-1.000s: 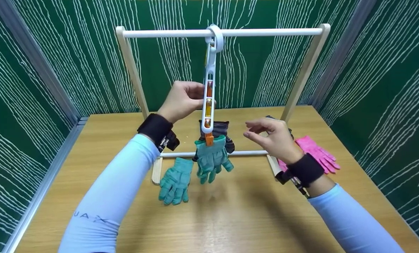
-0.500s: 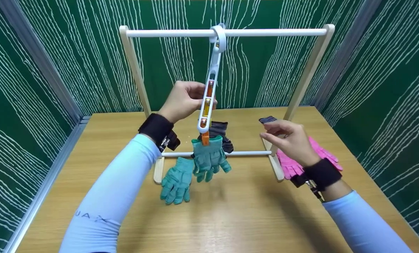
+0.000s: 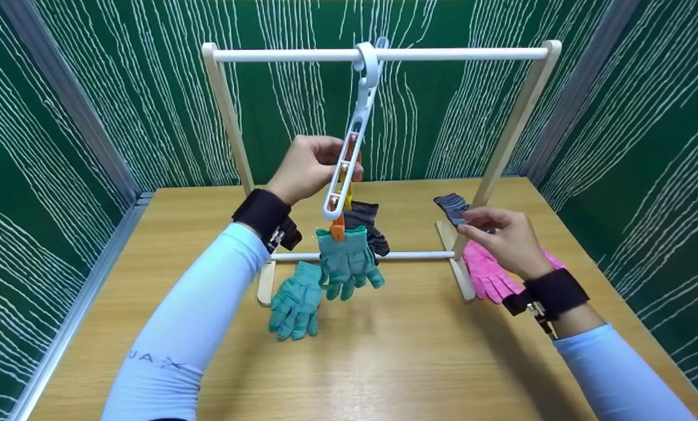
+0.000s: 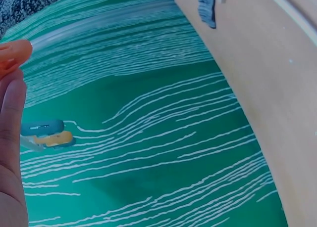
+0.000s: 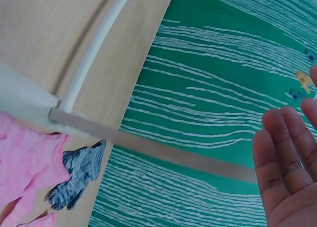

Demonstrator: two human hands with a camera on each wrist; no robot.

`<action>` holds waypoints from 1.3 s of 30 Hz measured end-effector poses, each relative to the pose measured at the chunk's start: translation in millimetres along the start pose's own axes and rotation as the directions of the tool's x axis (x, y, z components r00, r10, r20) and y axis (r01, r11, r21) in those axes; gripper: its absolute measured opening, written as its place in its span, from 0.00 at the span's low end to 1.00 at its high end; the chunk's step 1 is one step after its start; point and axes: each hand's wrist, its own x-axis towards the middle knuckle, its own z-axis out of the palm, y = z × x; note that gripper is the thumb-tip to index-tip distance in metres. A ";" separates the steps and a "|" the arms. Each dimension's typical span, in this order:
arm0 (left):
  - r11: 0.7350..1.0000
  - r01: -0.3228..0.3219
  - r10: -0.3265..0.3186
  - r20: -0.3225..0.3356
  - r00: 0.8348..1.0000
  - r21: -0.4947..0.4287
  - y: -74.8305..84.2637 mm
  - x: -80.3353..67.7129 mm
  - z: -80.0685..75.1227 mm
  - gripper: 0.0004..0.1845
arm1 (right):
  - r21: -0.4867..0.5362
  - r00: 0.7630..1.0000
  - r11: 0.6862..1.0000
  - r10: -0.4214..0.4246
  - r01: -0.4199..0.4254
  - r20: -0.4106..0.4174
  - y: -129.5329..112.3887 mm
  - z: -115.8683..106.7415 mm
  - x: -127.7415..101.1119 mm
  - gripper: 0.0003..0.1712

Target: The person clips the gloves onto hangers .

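The right hand, its fingers loose and holding nothing, has moved rightward above pink knit gloves, with a grey striped knit glove just beyond its fingertips. That leaves only the left hand at the long white plastic hanger, pinching an orange plastic clothespin; a teal fabric glove hangs clipped below it.

A hanger hangs on the rack, a glove lying to its left, other gloves to its right
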 end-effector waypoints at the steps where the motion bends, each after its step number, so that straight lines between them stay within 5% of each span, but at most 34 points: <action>1: 1.000 0.001 -0.001 0.000 1.000 0.001 0.1 -0.1 -0.3 0.11 | -0.004 1.000 1.000 0.012 -0.012 0.005 2.2 -1.3 -0.4 0.11; 13: 1.000 0.011 -0.011 0.010 1.000 -0.003 -1.0 -1.8 -0.4 0.12 | -0.016 0.991 0.992 0.123 -0.122 0.058 34.0 -8.9 -8.1 0.12; 20: 1.000 0.010 -0.011 0.006 1.000 0.015 -0.3 -2.4 -0.4 0.13 | -0.126 0.977 0.978 0.181 -0.167 0.109 46.0 -16.9 -6.6 0.11; 31: 1.000 -0.004 0.004 -0.012 1.000 0.025 0.3 -3.1 -0.7 0.14 | -0.175 0.904 0.921 0.380 -0.349 0.198 64.2 -23.1 -5.4 0.21; 39: 1.000 0.001 -0.001 -0.008 1.000 0.024 -1.0 -2.5 0.2 0.15 | -0.202 0.865 0.888 0.451 -0.412 0.220 75.1 -22.3 -3.8 0.30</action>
